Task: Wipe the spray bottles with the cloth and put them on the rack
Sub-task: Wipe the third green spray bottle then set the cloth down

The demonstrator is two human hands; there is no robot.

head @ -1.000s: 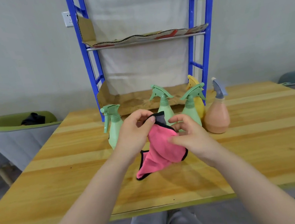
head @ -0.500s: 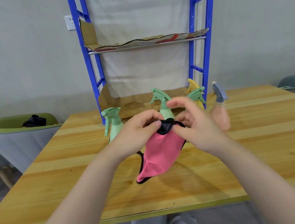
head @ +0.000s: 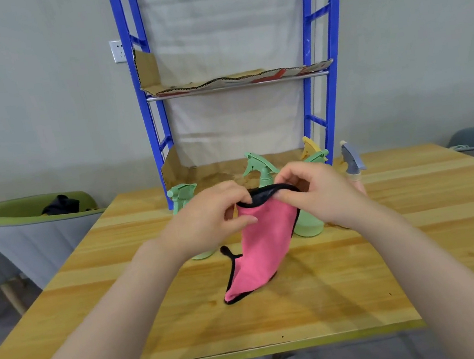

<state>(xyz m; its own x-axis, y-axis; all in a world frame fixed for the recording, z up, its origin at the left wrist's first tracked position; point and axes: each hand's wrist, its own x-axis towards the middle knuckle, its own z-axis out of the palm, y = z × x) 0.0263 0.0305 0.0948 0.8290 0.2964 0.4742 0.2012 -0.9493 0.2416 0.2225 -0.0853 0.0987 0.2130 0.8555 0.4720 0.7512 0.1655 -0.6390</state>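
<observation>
Two hands share the pink cloth [head: 266,242] at its black-trimmed top edge: the left hand [head: 207,218] pinches it between thumb and curled fingers, the right hand [head: 318,195] pinches the same hem a little further along, and the rest hangs down so that its lowest corner touches the desk [head: 421,244]. The step in hand looks like opening and arranging the cloth before any wiping begins, and none of the bottles stands on the rack [head: 329,75] yet. To do this well, the person would likely draw the hem apart until one flat layer shows, then gather it over one palm, leaving the other hand free to lift a bottle. Just behind the hands stand the spray bottles: a green one on the left [head: 181,194], a green one in the middle [head: 260,168], a green one behind the right hand [head: 309,225], a yellow one [head: 308,146] by the rack's post, and a peach one with a grey trigger [head: 352,160], mostly hidden. Since they stand close together, reaching for an outer bottle first would probably avoid knocking its neighbours. The rack's cardboard-lined shelves look uneven, so each base should be set down flat.
</observation>
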